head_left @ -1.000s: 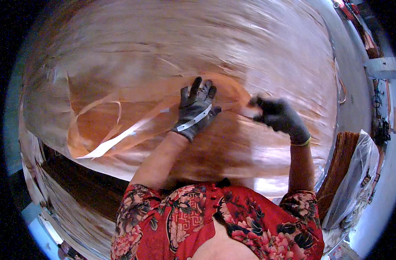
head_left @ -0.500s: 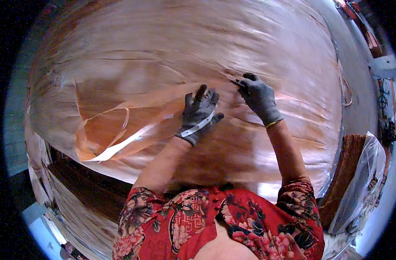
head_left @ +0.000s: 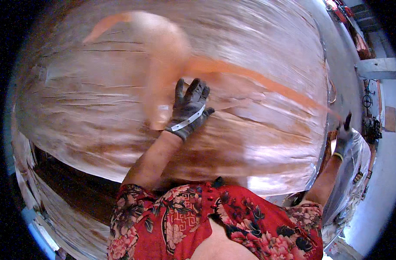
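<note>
Sheet (head_left: 267, 143) below, strip (head_left: 267, 79) above

The sheet is the largest thing here: brown, wrinkled, shiny where the light falls, and spread wide in front of the person. Next in size comes the strip, thin and orange-brown. It bends in a blurred curve at the upper left, passes just beyond the left fingertips, and then runs almost straight across the sheet to the right hand. Another blurred part of it is beside the left hand, on its left side. The straight portion suggests to me that the strip is being drawn from its right end.

At the right side stands a bundle in a clear plastic cover (head_left: 357, 161), and the right hand (head_left: 344, 133) is in front of it, out past the edge of the sheet. This hand, gloved in grey, is blurred; the strip leads up to its fingers, but I cannot tell whether they are clamped on it.

The left hand (head_left: 189, 108), also gloved, rests palm down with its fingers apart, clamped on nothing. It lies flat, probably to press and steady the sheet.

Smallest is a white band (head_left: 189, 119) with dark marks, lying slanted across the back of the left glove.
</note>
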Tool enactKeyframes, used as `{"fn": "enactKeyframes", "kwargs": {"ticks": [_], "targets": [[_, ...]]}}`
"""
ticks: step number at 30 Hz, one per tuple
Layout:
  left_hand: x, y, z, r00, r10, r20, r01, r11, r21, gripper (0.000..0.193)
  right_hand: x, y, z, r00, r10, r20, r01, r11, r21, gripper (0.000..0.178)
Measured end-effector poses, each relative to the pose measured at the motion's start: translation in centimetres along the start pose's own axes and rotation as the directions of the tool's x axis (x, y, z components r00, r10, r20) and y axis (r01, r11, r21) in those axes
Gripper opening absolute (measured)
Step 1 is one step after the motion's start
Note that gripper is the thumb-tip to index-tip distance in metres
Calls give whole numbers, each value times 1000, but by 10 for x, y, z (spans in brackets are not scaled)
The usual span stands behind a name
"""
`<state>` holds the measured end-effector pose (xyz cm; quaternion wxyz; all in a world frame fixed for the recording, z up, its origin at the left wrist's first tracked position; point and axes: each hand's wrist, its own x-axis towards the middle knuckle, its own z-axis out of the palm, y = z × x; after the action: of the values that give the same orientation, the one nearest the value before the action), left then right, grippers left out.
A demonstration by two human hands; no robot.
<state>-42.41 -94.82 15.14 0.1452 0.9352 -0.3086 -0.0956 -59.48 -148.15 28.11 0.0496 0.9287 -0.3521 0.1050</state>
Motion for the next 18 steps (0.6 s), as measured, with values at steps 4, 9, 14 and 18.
{"fn": "enactKeyframes", "kwargs": {"ticks": [4, 9, 14, 18], "targets": [[-3, 0, 12, 997, 26, -78, -24, 1000, 19, 44, -47, 118, 16, 977, 106, 186, -85, 990, -115, 44], [-6, -16, 15, 987, -17, -162, 27, 998, 63, 38, -86, -42, 2, 626, -93, 774, -185, 947, 263, 46], [10, -14, 26, 976, 8, -216, -1, 999, 33, 33, -116, -203, -6, 820, -562, 107, 414, 713, 566, 77], [22, -24, 22, 999, -4, 41, 31, 731, -682, 30, -125, -350, -19, 520, -840, -155, 801, 416, 432, 65]]}}
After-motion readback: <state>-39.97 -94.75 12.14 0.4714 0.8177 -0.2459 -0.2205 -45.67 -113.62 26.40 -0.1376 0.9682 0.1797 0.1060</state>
